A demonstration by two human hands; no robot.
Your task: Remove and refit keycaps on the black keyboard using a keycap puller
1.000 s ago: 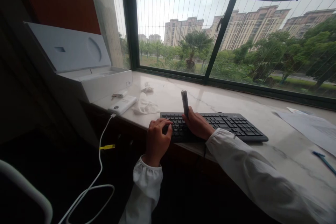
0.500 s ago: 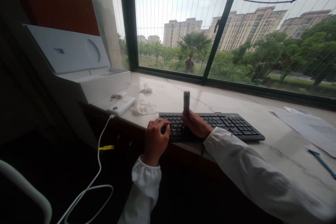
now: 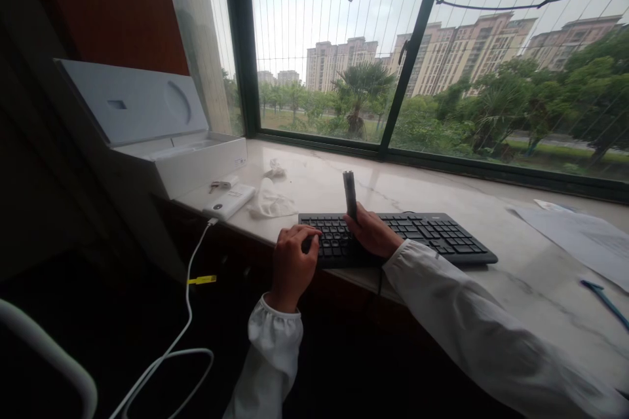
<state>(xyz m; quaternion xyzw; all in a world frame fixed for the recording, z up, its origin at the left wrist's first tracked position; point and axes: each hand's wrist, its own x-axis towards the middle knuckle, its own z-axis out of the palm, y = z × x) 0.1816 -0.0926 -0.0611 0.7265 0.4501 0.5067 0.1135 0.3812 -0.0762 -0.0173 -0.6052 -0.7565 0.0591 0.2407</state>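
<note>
A black computer keyboard (image 3: 442, 236) lies along the front edge of the marble-patterned sill. At its left end, my left hand (image 3: 296, 258) has its fingers bent over the keys and edge, holding the keyboard. My right hand (image 3: 376, 230) is closed round a dark, narrow, bar-shaped tool (image 3: 349, 193), which stands up from the fist above the keys and leans slightly left. The tool's lower end is hidden by the hand, so I cannot tell whether it touches the keys. White elastic-cuffed sleeves cover both arms.
An open white box (image 3: 196, 163) stands at the left, beside a white power bank (image 3: 230, 201) with a white cable (image 3: 190, 294) hanging down. Crumpled thin wrapping (image 3: 272, 201) lies near the keyboard. Paper sheets (image 3: 574, 229) and a blue stick-like tool (image 3: 607, 304) lie right. A window closes the back.
The tool in my right hand has tipped a little to the left at its top, and that hand has shifted slightly right. My left hand stays at the keyboard's left end.
</note>
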